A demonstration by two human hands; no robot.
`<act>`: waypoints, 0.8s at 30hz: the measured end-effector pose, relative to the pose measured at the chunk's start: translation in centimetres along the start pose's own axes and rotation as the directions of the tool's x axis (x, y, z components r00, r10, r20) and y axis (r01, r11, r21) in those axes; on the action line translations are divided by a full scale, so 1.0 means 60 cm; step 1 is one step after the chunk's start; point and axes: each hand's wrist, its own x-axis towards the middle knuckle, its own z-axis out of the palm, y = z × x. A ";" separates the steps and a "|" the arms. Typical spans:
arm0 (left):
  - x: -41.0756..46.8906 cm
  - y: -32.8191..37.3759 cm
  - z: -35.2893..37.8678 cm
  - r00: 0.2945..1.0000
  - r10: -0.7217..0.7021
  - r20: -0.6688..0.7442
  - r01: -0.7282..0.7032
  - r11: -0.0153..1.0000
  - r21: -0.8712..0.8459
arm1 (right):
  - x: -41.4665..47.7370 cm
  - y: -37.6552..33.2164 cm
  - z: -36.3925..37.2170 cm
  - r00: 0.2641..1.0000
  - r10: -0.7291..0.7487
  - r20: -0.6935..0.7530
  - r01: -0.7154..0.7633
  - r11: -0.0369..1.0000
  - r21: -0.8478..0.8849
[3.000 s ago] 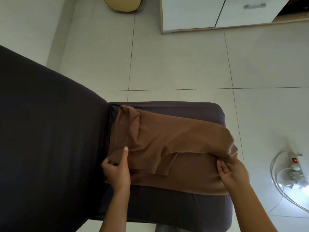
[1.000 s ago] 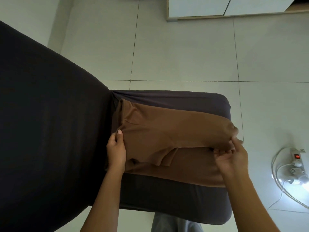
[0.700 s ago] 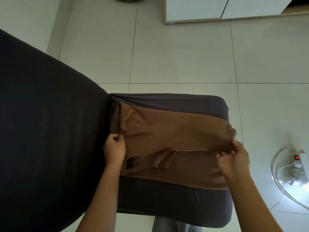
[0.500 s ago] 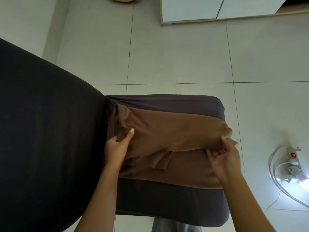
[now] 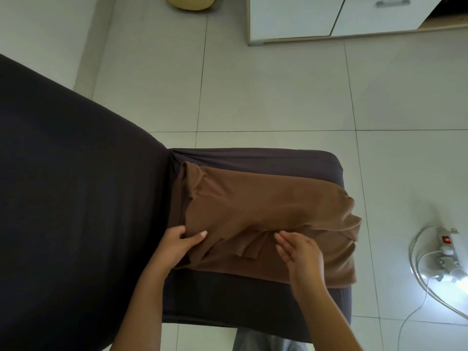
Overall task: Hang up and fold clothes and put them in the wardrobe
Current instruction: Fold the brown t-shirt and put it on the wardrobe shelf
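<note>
Brown garment [image 5: 266,206] is lying half-folded on the dark sofa cushion [image 5: 253,158], long axis running left-right. Your left hand [image 5: 181,245] is pinching its near-left corner; your right hand [image 5: 301,252], fingers straight, is pressing mid-length, nearest the loose flap [image 5: 247,249].

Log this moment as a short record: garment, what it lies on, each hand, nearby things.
garment: brown garment, partly folded, lying flat
surface: dark-covered seat
left: left hand touches the garment's left edge; unclear whether it pinches
right: right hand, fingers straight, flat on the cloth near the middle
floor: power strip with cables, right of the seat
far side: white cabinet
</note>
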 end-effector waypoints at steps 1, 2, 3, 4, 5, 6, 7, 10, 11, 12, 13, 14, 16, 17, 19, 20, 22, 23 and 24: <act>0.000 0.002 0.000 1.000 0.026 -0.002 -0.026 1.000 -0.015 | -0.006 0.010 0.010 0.999 0.015 0.036 -0.012 0.998 -0.066; 0.000 0.005 0.000 0.998 0.055 -0.021 -0.056 0.997 -0.058 | -0.009 0.020 0.020 0.998 0.023 0.060 -0.015 0.991 -0.131; 0.000 0.010 0.001 0.995 0.083 -0.051 -0.088 0.991 -0.098 | -0.011 0.026 0.030 0.997 0.027 0.073 -0.013 0.983 -0.185; 0.000 0.015 0.001 0.991 0.110 -0.081 -0.120 0.984 -0.131 | -0.010 0.032 0.040 0.997 0.027 0.078 -0.009 0.974 -0.226; 0.001 0.021 0.002 0.984 0.141 -0.112 -0.157 0.977 -0.143 | -0.008 0.035 0.048 0.997 0.027 0.072 -0.008 0.968 -0.251; 0.004 0.024 0.002 0.975 0.172 -0.141 -0.192 0.972 -0.138 | -0.006 0.037 0.056 0.998 0.034 0.060 -0.016 0.962 -0.274; 0.005 0.028 0.004 0.966 0.202 -0.163 -0.223 0.967 -0.123 | -0.005 0.035 0.063 0.998 0.052 0.045 -0.036 0.954 -0.299; 0.011 0.043 0.010 0.943 0.248 -0.222 -0.278 0.953 -0.120 | -0.003 0.021 0.080 0.986 0.159 0.042 -0.132 0.917 -0.375; 0.013 0.048 0.012 0.936 0.259 -0.238 -0.295 0.947 -0.129 | -0.005 0.016 0.084 0.979 0.198 0.052 -0.164 0.910 -0.380; 0.016 0.051 0.013 0.930 0.265 -0.253 -0.306 0.942 -0.140 | -0.006 0.013 0.087 0.969 0.236 0.071 -0.193 0.907 -0.374; 0.019 0.054 0.014 0.928 0.264 -0.263 -0.310 0.939 -0.151 | -0.007 0.013 0.090 0.960 0.263 0.100 -0.213 0.912 -0.350; 0.020 0.056 0.013 0.929 0.257 -0.267 -0.307 0.938 -0.165 | -0.007 0.013 0.091 0.952 0.278 0.131 -0.228 0.924 -0.307; 0.022 0.058 0.013 0.932 0.240 -0.271 -0.292 0.941 -0.172 | -0.010 0.010 0.093 0.946 0.266 0.183 -0.245 0.961 -0.131; 0.023 0.057 0.012 0.931 0.234 -0.279 -0.288 0.943 -0.169 | -0.011 0.008 0.091 0.945 0.253 0.209 -0.260 0.966 0.008; 0.028 0.053 0.011 0.928 0.211 -0.306 -0.273 0.946 -0.174 | -0.011 0.000 0.085 0.939 0.223 0.261 -0.292 0.918 0.267; 0.029 0.050 0.010 0.928 0.192 -0.319 -0.258 0.949 -0.179 | -0.008 -0.005 0.080 0.939 0.201 0.278 -0.290 0.899 0.329; 0.032 0.044 0.009 0.924 0.160 -0.347 -0.234 0.955 -0.182 | -0.002 -0.015 0.069 0.944 0.165 0.286 -0.265 0.896 0.358; 0.033 0.041 0.009 0.924 0.140 -0.356 -0.217 0.958 -0.187 | 0.003 -0.019 0.063 0.950 0.148 0.276 -0.243 0.904 0.353; 0.033 0.038 0.008 0.929 0.111 -0.353 -0.191 0.961 -0.201 | 0.009 -0.022 0.056 0.958 0.127 0.258 -0.218 0.905 0.364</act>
